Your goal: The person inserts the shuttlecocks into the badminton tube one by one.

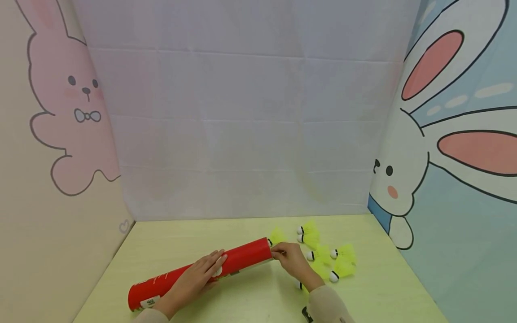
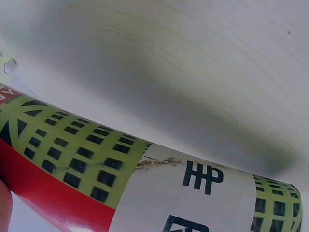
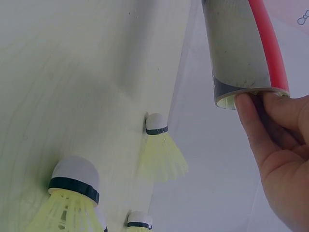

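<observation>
A long red shuttlecock tube (image 1: 246,254) lies slanted over the table, its right end raised. My left hand (image 1: 194,280) holds it around the middle, fingers over the top and thumb on the near side. The left wrist view shows the tube's green and white printed side (image 2: 193,193). At the raised open end, my right hand (image 1: 292,260) has thumb and fingers together in the mouth. There they pinch a pale yellow edge, apparently a shuttlecock's skirt (image 3: 263,94); the fingertips are mostly hidden by the rim. Further along in the right wrist view is a loose shuttlecock (image 3: 161,150).
Several yellow shuttlecocks (image 1: 343,262) with white heads lie right of the tube, some partly behind my right forearm. One shuttlecock (image 1: 277,235) sits just behind the tube's end. A small black object (image 1: 307,314) lies by my right sleeve. A white sheet (image 1: 242,134) hangs behind the table.
</observation>
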The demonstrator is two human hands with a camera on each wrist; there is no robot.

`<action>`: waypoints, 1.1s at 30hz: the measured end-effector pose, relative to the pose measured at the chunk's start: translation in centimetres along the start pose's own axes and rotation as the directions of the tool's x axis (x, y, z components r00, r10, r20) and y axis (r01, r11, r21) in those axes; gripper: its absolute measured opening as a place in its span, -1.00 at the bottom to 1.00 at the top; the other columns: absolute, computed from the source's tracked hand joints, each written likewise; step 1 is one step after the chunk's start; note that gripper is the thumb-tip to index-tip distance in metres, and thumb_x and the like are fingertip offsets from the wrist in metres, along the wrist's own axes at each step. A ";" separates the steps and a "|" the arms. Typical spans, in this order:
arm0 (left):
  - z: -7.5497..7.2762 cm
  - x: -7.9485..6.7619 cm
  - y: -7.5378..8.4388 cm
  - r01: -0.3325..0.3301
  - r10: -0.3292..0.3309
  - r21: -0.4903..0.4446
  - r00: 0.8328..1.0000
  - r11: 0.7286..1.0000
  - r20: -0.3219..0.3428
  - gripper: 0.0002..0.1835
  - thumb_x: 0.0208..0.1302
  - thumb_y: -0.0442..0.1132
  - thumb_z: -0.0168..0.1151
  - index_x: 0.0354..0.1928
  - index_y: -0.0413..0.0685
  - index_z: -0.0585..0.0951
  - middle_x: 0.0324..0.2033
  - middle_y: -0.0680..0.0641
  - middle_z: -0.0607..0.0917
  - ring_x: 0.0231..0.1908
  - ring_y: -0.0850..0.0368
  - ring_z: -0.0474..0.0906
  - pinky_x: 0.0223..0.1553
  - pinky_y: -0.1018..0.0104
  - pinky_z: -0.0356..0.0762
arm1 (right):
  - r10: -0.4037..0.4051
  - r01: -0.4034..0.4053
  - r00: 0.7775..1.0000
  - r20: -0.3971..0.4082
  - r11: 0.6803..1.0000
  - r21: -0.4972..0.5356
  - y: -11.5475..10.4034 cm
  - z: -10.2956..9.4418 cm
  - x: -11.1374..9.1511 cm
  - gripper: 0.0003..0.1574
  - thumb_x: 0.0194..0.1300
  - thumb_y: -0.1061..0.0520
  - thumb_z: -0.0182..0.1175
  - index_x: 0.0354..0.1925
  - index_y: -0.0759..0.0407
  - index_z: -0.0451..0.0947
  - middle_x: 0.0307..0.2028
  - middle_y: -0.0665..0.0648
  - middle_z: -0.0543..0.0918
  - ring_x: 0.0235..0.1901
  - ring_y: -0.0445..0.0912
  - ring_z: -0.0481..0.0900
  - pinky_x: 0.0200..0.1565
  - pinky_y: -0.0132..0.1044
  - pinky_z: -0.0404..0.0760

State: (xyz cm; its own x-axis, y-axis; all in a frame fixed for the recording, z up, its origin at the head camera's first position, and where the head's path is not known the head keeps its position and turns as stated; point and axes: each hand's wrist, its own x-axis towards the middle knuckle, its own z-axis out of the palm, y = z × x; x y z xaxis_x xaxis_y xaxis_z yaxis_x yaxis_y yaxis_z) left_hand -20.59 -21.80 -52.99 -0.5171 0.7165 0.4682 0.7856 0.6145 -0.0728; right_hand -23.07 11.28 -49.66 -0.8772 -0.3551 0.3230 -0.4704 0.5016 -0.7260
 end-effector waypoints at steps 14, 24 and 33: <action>0.1 0.0 -0.1 0.030 -0.030 -0.006 0.999 1.000 0.036 0.04 -0.09 -0.18 0.55 0.45 -0.08 0.20 0.43 -0.05 0.23 0.32 0.01 0.29 0.08 0.11 0.54 | -0.007 0.007 0.999 0.049 1.000 -0.012 0.2 -0.4 0.1 -0.86 0.28 0.32 0.20 -0.20 0.27 0.67 -0.25 0.12 0.71 -0.33 -0.10 0.66 -0.28 -0.41 0.64; 0.0 -0.3 -0.2 0.046 -0.046 -0.002 0.997 0.999 0.067 0.04 -0.08 -0.16 0.55 0.45 -0.09 0.20 0.37 -0.15 0.32 0.29 -0.05 0.32 0.07 0.08 0.55 | -0.002 0.004 0.999 0.054 1.000 -0.030 0.3 -1.7 0.2 -0.83 0.35 0.22 0.17 -0.18 0.23 0.67 -0.23 0.10 0.70 -0.28 -0.05 0.66 -0.25 -0.35 0.65; 0.1 -0.4 -0.4 0.038 -0.040 0.032 0.998 0.999 0.050 0.02 -0.07 -0.14 0.54 0.45 -0.07 0.21 0.43 -0.04 0.23 0.31 0.02 0.29 0.10 0.12 0.52 | 0.013 -0.014 0.999 -0.033 0.999 -0.031 1.2 -2.7 1.2 -0.75 0.32 0.27 0.18 -0.04 0.28 0.61 -0.13 0.19 0.68 -0.16 0.03 0.65 -0.09 -0.18 0.66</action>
State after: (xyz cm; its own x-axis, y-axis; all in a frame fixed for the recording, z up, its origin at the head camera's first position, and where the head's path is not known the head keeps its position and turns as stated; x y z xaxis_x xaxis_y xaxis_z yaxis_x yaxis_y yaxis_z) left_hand -20.73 -22.29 -53.24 -0.5642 0.7073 0.4259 0.7542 0.6514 -0.0827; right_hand -24.95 13.60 -48.53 -0.8861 -0.3219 0.3335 -0.4606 0.5305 -0.7116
